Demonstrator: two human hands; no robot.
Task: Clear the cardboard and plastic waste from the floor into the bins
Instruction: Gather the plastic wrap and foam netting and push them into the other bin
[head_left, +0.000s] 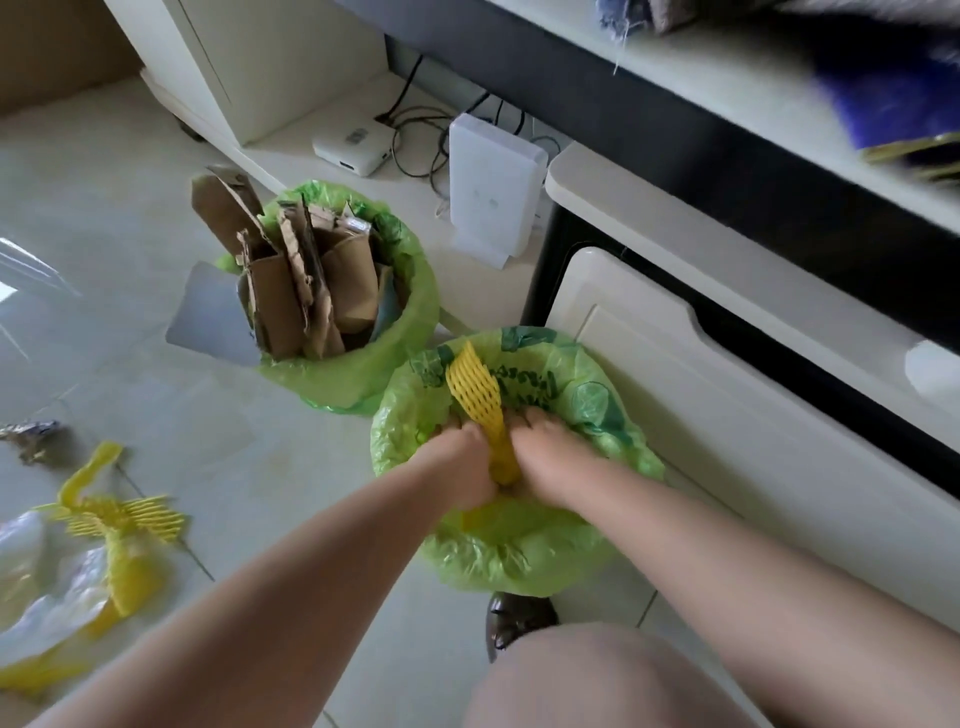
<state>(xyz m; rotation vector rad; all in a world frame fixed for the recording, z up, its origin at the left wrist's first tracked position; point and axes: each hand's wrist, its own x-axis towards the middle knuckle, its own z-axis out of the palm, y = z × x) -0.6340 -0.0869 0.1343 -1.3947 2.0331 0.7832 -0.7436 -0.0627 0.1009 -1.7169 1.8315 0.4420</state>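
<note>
Two bins lined with green bags stand on the floor. The far bin (405, 291) is stuffed with torn brown cardboard (291, 270) standing on end. Both my hands are down inside the near bin (597, 415). My left hand (467, 462) and my right hand (545, 457) grip a yellow foam net sleeve (475, 389) between them; its upper end sticks up above the hands. More yellow foam netting (119, 519) and clear plastic wrap (47, 582) lie on the floor at the lower left.
A white drawer cabinet (727, 415) stands right beside the near bin. A white router (493, 192), a small white box (356, 145) and cables sit behind the bins. A grey sheet (208, 317) leans on the far bin. Crumpled foil (31, 436) lies at left.
</note>
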